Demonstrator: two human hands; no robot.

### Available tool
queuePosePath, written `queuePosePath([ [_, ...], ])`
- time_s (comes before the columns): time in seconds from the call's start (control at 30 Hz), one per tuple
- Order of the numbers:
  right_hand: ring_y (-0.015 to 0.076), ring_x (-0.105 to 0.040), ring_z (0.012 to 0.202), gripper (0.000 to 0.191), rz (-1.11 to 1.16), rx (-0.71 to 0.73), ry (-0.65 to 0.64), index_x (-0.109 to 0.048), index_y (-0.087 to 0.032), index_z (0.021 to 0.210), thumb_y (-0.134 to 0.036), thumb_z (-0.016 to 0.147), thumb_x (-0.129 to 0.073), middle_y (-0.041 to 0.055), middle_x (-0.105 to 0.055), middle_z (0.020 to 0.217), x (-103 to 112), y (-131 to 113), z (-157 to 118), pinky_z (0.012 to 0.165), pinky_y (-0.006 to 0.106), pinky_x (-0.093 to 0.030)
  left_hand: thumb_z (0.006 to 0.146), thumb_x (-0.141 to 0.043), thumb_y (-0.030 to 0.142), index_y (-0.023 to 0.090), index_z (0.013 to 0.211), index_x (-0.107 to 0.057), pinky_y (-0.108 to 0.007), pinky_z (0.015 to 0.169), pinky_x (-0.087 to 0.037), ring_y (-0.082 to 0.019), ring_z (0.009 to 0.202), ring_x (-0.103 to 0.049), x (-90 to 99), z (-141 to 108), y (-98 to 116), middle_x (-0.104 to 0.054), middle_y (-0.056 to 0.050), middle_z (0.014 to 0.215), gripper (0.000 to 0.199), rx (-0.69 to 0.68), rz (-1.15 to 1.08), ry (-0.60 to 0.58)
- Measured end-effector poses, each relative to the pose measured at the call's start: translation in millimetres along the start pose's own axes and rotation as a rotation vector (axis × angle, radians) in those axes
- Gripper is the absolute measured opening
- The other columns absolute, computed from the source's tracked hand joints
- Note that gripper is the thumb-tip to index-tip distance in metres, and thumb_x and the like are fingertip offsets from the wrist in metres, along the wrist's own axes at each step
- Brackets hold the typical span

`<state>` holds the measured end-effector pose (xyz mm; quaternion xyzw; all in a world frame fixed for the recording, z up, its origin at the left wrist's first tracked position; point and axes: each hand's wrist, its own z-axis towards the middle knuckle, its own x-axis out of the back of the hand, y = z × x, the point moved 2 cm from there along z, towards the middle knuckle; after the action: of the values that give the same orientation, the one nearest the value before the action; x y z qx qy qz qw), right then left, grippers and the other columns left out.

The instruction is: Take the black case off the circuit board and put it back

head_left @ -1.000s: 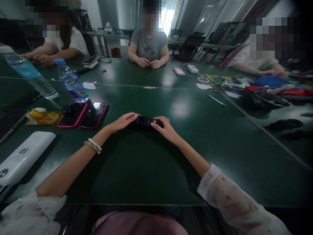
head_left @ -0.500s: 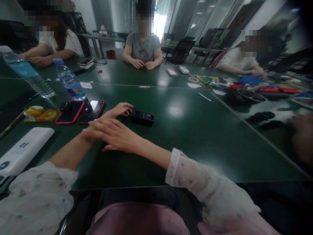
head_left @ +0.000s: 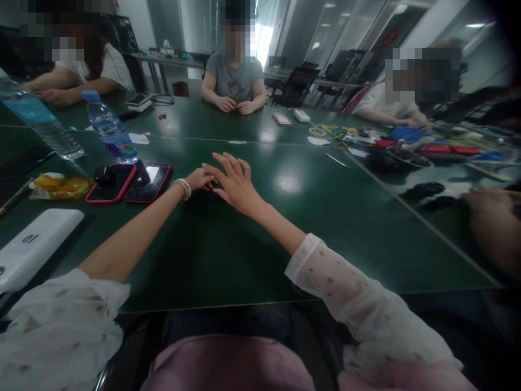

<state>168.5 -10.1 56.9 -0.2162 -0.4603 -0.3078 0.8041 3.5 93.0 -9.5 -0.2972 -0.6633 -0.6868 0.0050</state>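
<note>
My left hand (head_left: pixel 199 178) is held out over the green table, palm down, its fingers loosely bent and partly covered by my other hand. Nothing shows in it. Around the left wrist sits a bracelet of pale beads (head_left: pixel 185 188). My right hand (head_left: pixel 236 186) is open, fingers spread, with its fingertips over or against the fingers of the left one; whether they touch I cannot tell. The small black box seen earlier is hidden, apparently behind the right hand. To the left lie two phones with pink-red edges, the nearer phone (head_left: pixel 142 190) and the farther phone (head_left: pixel 122 187).
Left on the table (head_left: pixel 317 228) are a white power bank (head_left: pixel 40 241), a yellow packet (head_left: pixel 61 187) and two bottles, one blue-capped bottle (head_left: pixel 109 130). A pen (head_left: pixel 337 161) and piled cables (head_left: pixel 334 131) lie right. Several people sit around; a person's hand (head_left: pixel 494 217) is at right.
My right hand has moved off the left wrist, away and to the right, uncovering the bracelet. It now covers where the black box lay. The view has shifted slightly.
</note>
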Motion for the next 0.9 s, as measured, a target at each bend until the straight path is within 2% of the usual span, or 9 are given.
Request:
queuePosePath([
  [0.1,0.0275,-0.041,0.135,0.032,0.294,0.029,-0.037,-0.057,-0.022,0.127,-0.029,0.095,-0.055,0.0117,-0.055,0.138,0,-39,-12,0.108,0.046,-0.032,0.083,-0.065,0.026,0.012,0.111,-0.065,-0.039,0.084,-0.054,-0.020,0.088,-0.065,1.6,-1,0,-0.069,-0.011,0.102,0.030,0.084,-0.016,0.060],
  [0.17,0.0186,-0.057,0.111,0.030,0.636,0.110,-0.076,-0.061,-0.019,0.114,-0.042,0.098,-0.050,0.0072,-0.065,0.115,1,-80,-19,0.099,0.035,-0.042,0.086,-0.063,0.021,0.012,0.113,-0.065,-0.034,0.077,-0.055,-0.015,0.077,-0.064,2.3,-2,2,-0.069,-0.010,0.101,0.028,0.133,-0.032,0.065],
  [0.27,0.0140,-0.060,0.100,0.040,1.012,0.254,-0.206,-0.058,-0.013,0.109,-0.050,0.096,-0.050,0.0073,-0.066,0.107,6,-138,-29,0.093,0.027,-0.045,0.090,-0.058,0.015,0.013,0.114,-0.065,-0.029,0.067,-0.054,-0.010,0.066,-0.059,2.8,-4,4,-0.069,-0.010,0.100,0.026,0.202,-0.081,0.088],
  [0.33,0.0151,-0.059,0.099,0.040,1.077,0.321,-0.260,-0.058,-0.012,0.104,-0.050,0.095,-0.052,0.0094,-0.066,0.105,10,-161,-36,0.089,0.026,-0.047,0.090,-0.058,0.013,0.014,0.113,-0.066,-0.026,0.064,-0.053,-0.010,0.065,-0.059,2.9,-4,4,-0.069,-0.009,0.099,0.024,0.212,-0.108,0.103],
  [0.4,0.0148,-0.058,0.097,0.035,1.099,0.372,-0.291,-0.056,-0.013,0.104,-0.046,0.097,-0.050,0.0088,-0.065,0.101,11,-172,-41,0.086,0.025,-0.047,0.089,-0.060,0.013,0.015,0.111,-0.067,-0.025,0.062,-0.053,-0.010,0.065,-0.059,3.1,-3,4,-0.070,-0.009,0.096,0.023,0.214,-0.132,0.110],
  [0.5,0.0153,-0.058,0.094,0.026,1.034,0.306,-0.283,-0.054,-0.016,0.098,-0.040,0.100,-0.045,0.0069,-0.064,0.097,6,-167,-39,0.084,0.026,-0.047,0.088,-0.062,0.012,0.015,0.109,-0.068,-0.024,0.062,-0.052,-0.010,0.064,-0.060,3.8,-1,2,-0.071,-0.008,0.092,0.022,0.230,-0.169,0.124],
  [0.7,0.0166,-0.057,0.084,0.016,0.771,-0.076,-0.135,-0.048,-0.022,0.097,-0.030,0.101,-0.035,0.0018,-0.062,0.090,-31,-124,-20,0.076,0.030,-0.046,0.089,-0.061,0.014,0.015,0.108,-0.067,-0.027,0.067,-0.053,-0.009,0.061,-0.062,1.2,2,-2,-0.070,-0.008,0.093,0.019,0.202,-0.229,0.176],
  [0.8,0.0192,-0.056,0.079,0.017,0.500,-0.207,-0.134,-0.048,-0.021,0.096,-0.024,0.099,-0.032,0.0044,-0.063,0.089,-52,-99,-14,0.070,0.032,-0.045,0.087,-0.063,0.016,0.015,0.105,-0.066,-0.028,0.066,-0.052,-0.009,0.058,-0.061,-2.4,5,-4,-0.070,-0.006,0.089,0.018,0.171,-0.188,0.224],
  [0.9,0.0223,-0.054,0.084,0.019,0.300,-0.270,-0.061,-0.051,-0.018,0.097,-0.020,0.097,-0.032,0.0099,-0.064,0.095,-54,-76,-13,0.075,0.037,-0.046,0.087,-0.061,0.014,0.012,0.103,-0.066,-0.027,0.063,-0.050,-0.009,0.055,-0.059,-6.4,6,-4,-0.068,-0.005,0.082,0.017,0.148,-0.158,0.237],
])
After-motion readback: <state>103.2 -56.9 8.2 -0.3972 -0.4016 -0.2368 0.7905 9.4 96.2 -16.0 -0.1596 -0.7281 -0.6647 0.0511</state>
